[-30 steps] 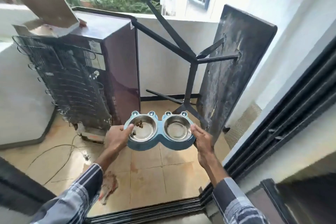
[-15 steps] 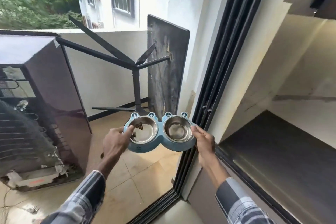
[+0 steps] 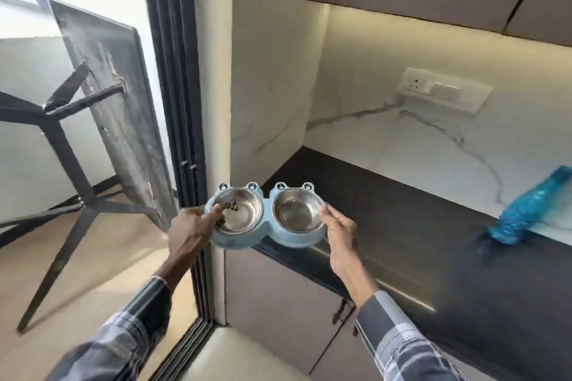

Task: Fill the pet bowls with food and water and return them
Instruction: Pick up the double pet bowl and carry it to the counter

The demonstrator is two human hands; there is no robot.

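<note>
- Head view: you hold the feeder (image 3: 266,235), a pale blue double stand, level in the air with both hands, above the near left corner of the bench (image 3: 433,257).
- Your left hand (image 3: 188,233) grips the feeder's left end; its thumb curls over the rim into the left bowl (image 3: 240,210).
- Your right hand (image 3: 340,230) grips the right end, with the fingers (image 3: 328,212) curled at the rim of the right bowl (image 3: 298,210).
- The left bowl is steel and holds a few brown kibbles (image 3: 232,206) near its back left side; the rest of its bottom is bare.
- The right bowl is steel; you cannot tell whether any water lies in it.
- A blue bottle (image 3: 532,210) stands tilted on the bench at the right, well apart from the feeder; it is blurred.
- A switch plate (image 3: 442,91) sits on the marble wall behind the bench.
- Cabinet doors (image 3: 278,297) run below the bench.
- To your left a dark door frame (image 3: 176,71) opens on a balcony, where a table (image 3: 117,108) stands tipped on its side, legs pointing left.
- Both your sleeves are plaid.
</note>
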